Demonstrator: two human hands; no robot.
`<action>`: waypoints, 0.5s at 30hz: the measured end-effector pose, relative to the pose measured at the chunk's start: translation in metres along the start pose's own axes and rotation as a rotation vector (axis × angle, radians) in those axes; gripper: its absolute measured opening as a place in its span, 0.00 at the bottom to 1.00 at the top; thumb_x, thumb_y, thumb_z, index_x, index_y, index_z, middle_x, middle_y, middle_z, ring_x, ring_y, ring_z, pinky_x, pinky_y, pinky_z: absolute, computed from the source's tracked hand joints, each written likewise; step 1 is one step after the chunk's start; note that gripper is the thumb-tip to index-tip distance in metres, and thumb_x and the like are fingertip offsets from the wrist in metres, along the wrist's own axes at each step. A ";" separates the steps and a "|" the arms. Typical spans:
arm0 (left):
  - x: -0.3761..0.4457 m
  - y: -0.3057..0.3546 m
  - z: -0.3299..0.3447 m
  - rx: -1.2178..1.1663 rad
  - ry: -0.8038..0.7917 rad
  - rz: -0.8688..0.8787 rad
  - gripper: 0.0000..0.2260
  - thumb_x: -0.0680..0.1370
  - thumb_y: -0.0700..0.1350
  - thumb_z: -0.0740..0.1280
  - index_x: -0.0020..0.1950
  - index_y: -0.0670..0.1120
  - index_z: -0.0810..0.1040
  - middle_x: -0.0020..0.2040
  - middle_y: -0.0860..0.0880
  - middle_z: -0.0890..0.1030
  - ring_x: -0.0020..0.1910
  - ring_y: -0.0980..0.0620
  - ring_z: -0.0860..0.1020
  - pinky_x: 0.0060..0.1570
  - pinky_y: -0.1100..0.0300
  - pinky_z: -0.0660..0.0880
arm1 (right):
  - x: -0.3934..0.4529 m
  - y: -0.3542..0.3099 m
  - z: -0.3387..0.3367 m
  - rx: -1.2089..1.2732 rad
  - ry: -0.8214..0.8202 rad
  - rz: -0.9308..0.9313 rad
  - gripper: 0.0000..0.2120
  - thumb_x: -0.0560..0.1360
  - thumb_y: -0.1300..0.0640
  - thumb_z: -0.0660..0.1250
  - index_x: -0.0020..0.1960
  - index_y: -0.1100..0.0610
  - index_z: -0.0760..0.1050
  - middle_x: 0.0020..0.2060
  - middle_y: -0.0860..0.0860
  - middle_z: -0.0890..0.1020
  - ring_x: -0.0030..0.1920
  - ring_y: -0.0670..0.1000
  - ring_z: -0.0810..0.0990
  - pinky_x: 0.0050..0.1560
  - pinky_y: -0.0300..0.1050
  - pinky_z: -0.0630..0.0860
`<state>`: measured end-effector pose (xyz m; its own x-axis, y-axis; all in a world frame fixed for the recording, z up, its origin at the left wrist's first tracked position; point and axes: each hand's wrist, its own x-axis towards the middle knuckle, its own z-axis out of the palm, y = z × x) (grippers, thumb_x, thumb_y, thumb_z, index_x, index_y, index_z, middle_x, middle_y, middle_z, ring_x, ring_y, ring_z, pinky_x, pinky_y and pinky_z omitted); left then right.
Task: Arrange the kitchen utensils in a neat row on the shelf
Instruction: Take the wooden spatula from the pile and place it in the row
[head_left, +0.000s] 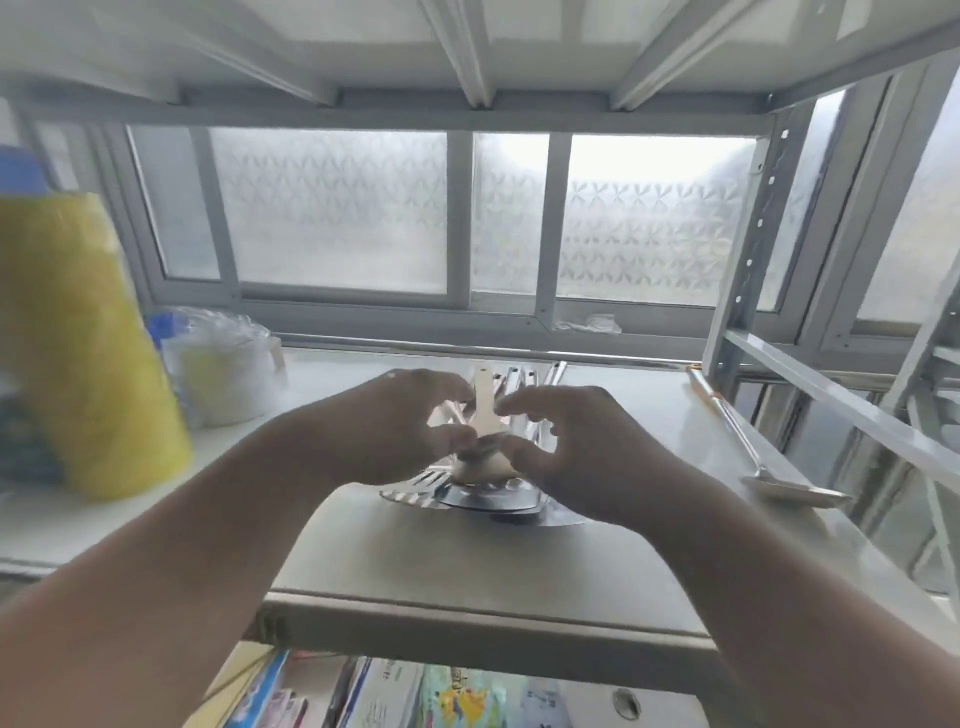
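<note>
A pile of metal kitchen utensils (483, 501) lies in the middle of the white shelf (415, 561), handles pointing away toward the window. On top lies a pale wooden spatula (487, 410). My left hand (395, 431) and my right hand (561, 441) both reach over the pile, fingertips pinching around the wooden spatula's lower part. Much of the pile is hidden under my hands. A separate steel ladle (769, 467) lies alone at the shelf's right side, bowl toward me.
A yellow bag or roll (88, 348) stands at the left, with a plastic-wrapped white container (223, 364) behind it. Metal rack uprights (737, 270) stand on the right. A frosted window runs behind. Books show on the lower shelf (395, 696).
</note>
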<state>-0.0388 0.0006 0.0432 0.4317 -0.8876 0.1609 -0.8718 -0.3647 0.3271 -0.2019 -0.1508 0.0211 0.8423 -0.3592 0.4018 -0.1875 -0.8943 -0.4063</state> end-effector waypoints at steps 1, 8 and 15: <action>-0.007 -0.011 0.001 0.009 -0.017 -0.025 0.21 0.82 0.58 0.70 0.74 0.58 0.77 0.72 0.56 0.79 0.70 0.53 0.76 0.72 0.49 0.72 | 0.007 -0.010 0.010 0.008 -0.048 -0.019 0.16 0.76 0.46 0.69 0.63 0.43 0.80 0.59 0.41 0.83 0.57 0.44 0.80 0.62 0.44 0.75; -0.027 -0.041 0.017 -0.058 0.049 -0.065 0.08 0.80 0.51 0.70 0.57 0.57 0.87 0.55 0.57 0.86 0.58 0.57 0.82 0.61 0.53 0.79 | 0.036 -0.036 0.052 -0.113 -0.123 -0.109 0.09 0.75 0.56 0.68 0.51 0.45 0.83 0.44 0.46 0.84 0.47 0.50 0.82 0.50 0.49 0.80; -0.004 -0.008 0.011 -0.115 0.265 0.045 0.06 0.81 0.49 0.73 0.46 0.54 0.88 0.33 0.65 0.80 0.36 0.67 0.78 0.41 0.70 0.71 | 0.021 -0.020 0.029 -0.217 0.155 -0.160 0.08 0.75 0.59 0.67 0.47 0.49 0.82 0.39 0.47 0.83 0.42 0.53 0.80 0.43 0.52 0.79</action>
<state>-0.0365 0.0040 0.0297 0.4515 -0.7923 0.4102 -0.8662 -0.2789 0.4147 -0.1657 -0.1325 0.0142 0.7862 -0.2305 0.5734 -0.1763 -0.9729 -0.1493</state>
